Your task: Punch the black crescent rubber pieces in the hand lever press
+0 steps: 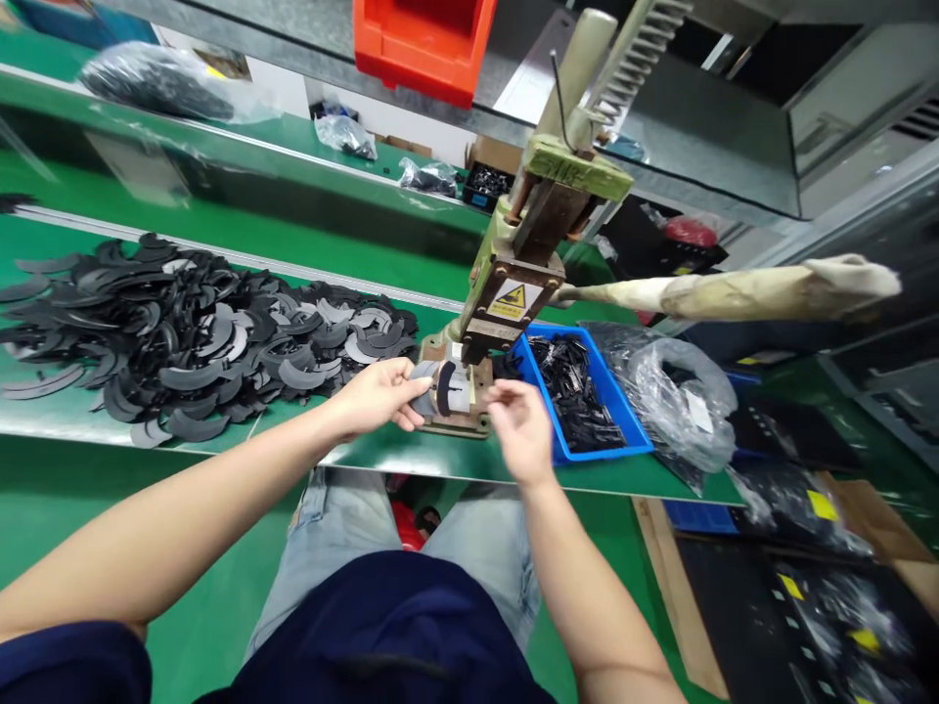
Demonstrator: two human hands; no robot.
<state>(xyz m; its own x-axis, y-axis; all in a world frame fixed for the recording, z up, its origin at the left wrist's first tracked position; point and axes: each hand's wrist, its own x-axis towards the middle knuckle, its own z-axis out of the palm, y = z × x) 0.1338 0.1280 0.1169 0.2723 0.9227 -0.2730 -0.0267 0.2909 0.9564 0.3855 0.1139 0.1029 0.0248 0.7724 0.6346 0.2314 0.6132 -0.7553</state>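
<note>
Navy shirt (396, 636): it filled the bottom of the head view, closest of all!
Left hand (374, 396): narrow grip, pinching a grey curved piece (421, 383) at the press base (459, 425)'s left edge.
Black curved piece (444, 389): right there on the base, under the hand press (510, 279)!
Right hand (524, 430): fingers bent, blurred, just right of the base; whether its grip held anything, I couldn't tell.
Blue bin (637, 438): it sat beyond that hand, full of black parts (576, 391).
Green surface (367, 450): a big pile of curved pieces (212, 342) spread across its left side.
</note>
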